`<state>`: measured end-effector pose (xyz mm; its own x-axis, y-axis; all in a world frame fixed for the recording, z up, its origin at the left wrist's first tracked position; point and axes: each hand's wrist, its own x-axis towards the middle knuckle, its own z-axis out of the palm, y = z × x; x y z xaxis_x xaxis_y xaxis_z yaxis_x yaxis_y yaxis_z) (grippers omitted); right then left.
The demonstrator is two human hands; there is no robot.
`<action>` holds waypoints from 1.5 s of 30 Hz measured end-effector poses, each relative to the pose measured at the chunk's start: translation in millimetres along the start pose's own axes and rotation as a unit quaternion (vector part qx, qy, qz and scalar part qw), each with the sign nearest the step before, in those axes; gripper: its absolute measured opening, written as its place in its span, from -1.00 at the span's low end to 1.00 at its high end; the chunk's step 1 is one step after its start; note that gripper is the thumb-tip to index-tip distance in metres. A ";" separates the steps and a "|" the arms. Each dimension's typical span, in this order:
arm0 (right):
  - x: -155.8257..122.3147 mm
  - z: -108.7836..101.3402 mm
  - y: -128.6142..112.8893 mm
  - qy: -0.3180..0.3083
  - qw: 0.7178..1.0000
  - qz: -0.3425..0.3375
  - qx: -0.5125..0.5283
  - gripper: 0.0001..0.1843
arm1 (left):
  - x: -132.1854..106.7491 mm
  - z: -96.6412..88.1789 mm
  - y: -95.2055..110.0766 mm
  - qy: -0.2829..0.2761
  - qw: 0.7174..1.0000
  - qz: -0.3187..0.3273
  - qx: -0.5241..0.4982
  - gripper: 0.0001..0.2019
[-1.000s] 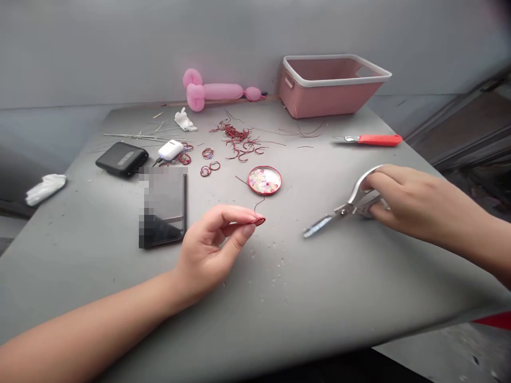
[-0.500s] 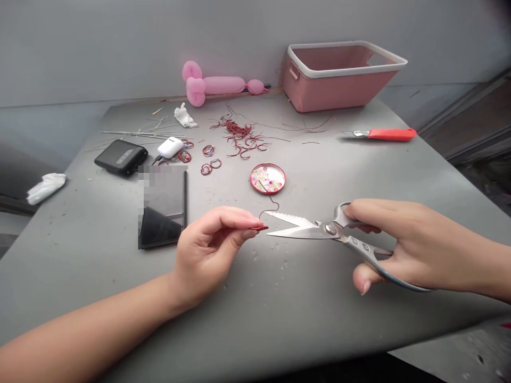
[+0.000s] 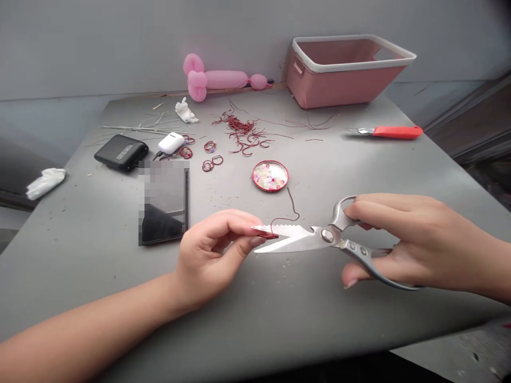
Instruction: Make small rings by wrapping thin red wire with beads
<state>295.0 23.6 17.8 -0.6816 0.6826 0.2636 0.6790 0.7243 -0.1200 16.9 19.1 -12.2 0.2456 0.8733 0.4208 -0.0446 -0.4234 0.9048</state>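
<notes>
My left hand point(image 3: 211, 255) pinches a small coil of red wire point(image 3: 268, 234) between thumb and forefinger, low over the grey table point(image 3: 279, 314). A thin tail of that wire point(image 3: 293, 210) curls up and to the right. My right hand point(image 3: 403, 242) grips the handles of large silver scissors point(image 3: 303, 238). Their blades are parted and their tips sit around the wire right at my left fingertips.
A round red-rimmed dish of pale beads point(image 3: 270, 176) lies just behind the hands. Farther back are red wire rings point(image 3: 210, 157), a heap of red wire scraps point(image 3: 241, 133), a phone point(image 3: 164, 205), a black power bank point(image 3: 121, 152), white earbud case point(image 3: 171, 143), red-handled knife point(image 3: 393, 131), pink basket point(image 3: 347, 69) and pink balloon point(image 3: 223, 81).
My right hand lifted the scissors from the table, swung them leftward with blades parted, and closed in until the blades reached the red wire in my left fingers. The wire tail now stretches farther right.
</notes>
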 end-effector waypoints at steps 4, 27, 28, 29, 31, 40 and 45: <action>-0.6 4.0 -1.7 0.027 0.999 0.013 -0.015 -0.52 | -1.3 -1.4 1.3 -0.019 0.999 0.020 0.024 -0.81; 3.2 19.6 8.4 0.045 0.988 -0.041 -0.144 -0.84 | -1.5 0.4 6.5 -0.017 0.993 -0.110 -0.036 -0.93; 3.1 22.3 9.7 0.030 0.992 -0.036 -0.120 -0.86 | -0.7 0.9 6.6 -0.008 0.989 -0.141 -0.044 -0.94; 3.0 24.8 11.0 0.011 0.995 -0.027 -0.095 -0.88 | 0.0 1.4 6.5 0.001 0.983 -0.174 -0.053 -0.93; 3.5 28.7 13.1 -0.028 0.998 -0.006 -0.049 -0.90 | 1.2 2.2 5.9 0.014 0.967 -0.244 -0.072 -0.90; 49.4 10.5 17.4 -0.214 0.971 0.095 0.055 -0.72 | 23.7 -4.1 2.6 0.096 0.905 -0.386 -0.154 -0.85; 80.1 0.8 18.2 -0.261 0.941 0.207 0.063 -0.65 | 58.3 -21.9 -1.2 0.080 0.904 -0.395 -0.144 -0.93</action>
<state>252.6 91.6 35.9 -0.4287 0.8398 -0.3330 0.9008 0.3689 -0.2292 10.1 75.8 12.6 0.1685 0.9094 -0.3802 -0.1724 0.4069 0.8970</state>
